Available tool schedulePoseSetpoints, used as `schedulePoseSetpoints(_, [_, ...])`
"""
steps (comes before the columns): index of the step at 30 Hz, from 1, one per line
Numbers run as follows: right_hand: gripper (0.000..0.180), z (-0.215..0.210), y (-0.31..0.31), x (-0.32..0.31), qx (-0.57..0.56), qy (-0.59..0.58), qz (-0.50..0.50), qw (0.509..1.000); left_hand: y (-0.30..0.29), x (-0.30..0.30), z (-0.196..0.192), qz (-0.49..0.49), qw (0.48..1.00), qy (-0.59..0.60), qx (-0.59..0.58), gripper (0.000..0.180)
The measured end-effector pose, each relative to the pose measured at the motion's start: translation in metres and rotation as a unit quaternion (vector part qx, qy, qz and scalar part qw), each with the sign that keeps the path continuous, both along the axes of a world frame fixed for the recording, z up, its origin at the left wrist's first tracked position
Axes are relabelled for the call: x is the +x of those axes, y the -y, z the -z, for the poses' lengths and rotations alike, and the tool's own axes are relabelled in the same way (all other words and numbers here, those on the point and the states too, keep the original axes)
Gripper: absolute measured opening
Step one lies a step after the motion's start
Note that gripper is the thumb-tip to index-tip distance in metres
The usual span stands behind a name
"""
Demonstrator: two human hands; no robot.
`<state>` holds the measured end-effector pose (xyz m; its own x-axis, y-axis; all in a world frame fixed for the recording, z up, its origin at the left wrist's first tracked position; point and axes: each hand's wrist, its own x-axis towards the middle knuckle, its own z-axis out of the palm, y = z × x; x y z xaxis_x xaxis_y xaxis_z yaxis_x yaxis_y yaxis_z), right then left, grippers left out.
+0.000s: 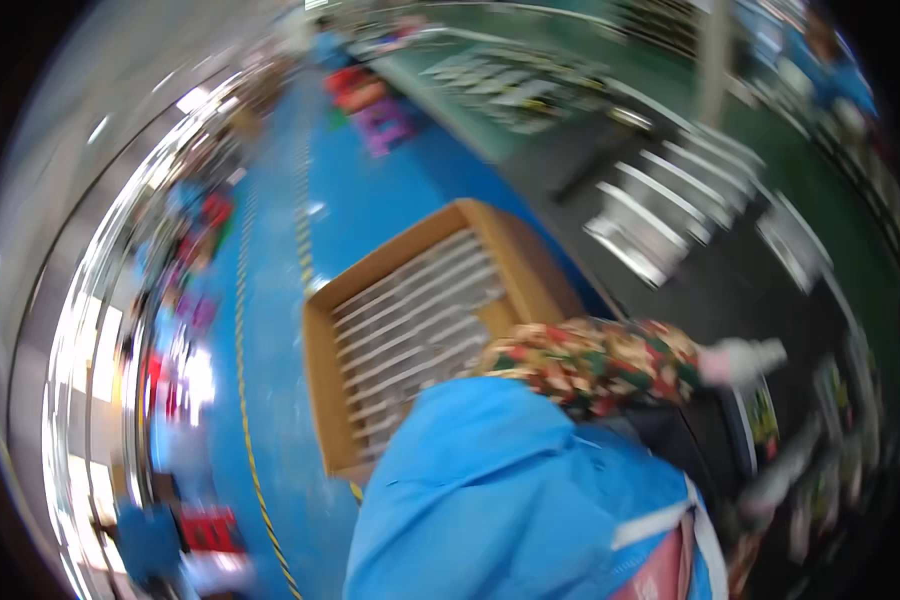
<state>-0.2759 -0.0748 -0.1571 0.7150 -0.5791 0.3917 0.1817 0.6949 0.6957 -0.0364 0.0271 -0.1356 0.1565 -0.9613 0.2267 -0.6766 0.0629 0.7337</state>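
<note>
Gloved left hand [740,360], blurred, grip unclear

Head cam, tilted, downward over bench [710,290]

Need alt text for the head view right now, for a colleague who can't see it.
Blurred, tilted fisheye view: an arm in a blue coat with a patterned sleeve cover reaches right, its white-gloved hand over a dark workbench. Left of the arm, an open cardboard box holds rows of pale strips, on a blue floor.
</note>
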Motion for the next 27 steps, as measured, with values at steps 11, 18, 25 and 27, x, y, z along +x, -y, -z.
schedulePoseSetpoints(11, [0.099,-0.067,-0.054,0.037,-0.556,-0.659,0.288,0.418,-0.049,0.009,-0.049,-0.095,0.946,-0.311,-0.007,0.050])
schedulePoseSetpoints(18, [0.087,-0.053,-0.060,0.035,-0.637,-0.642,0.378,0.196,-0.075,-0.012,-0.070,-0.143,0.980,-0.116,0.074,0.051])
schedulePoseSetpoints(25, [0.084,-0.055,-0.059,0.029,-0.621,-0.648,0.389,0.210,-0.077,-0.009,-0.059,-0.120,0.984,-0.128,0.026,0.055])
schedulePoseSetpoints(27, [0.083,-0.076,-0.055,0.020,-0.622,-0.657,0.414,0.099,-0.080,0.002,-0.065,-0.084,0.990,-0.114,-0.026,0.061])
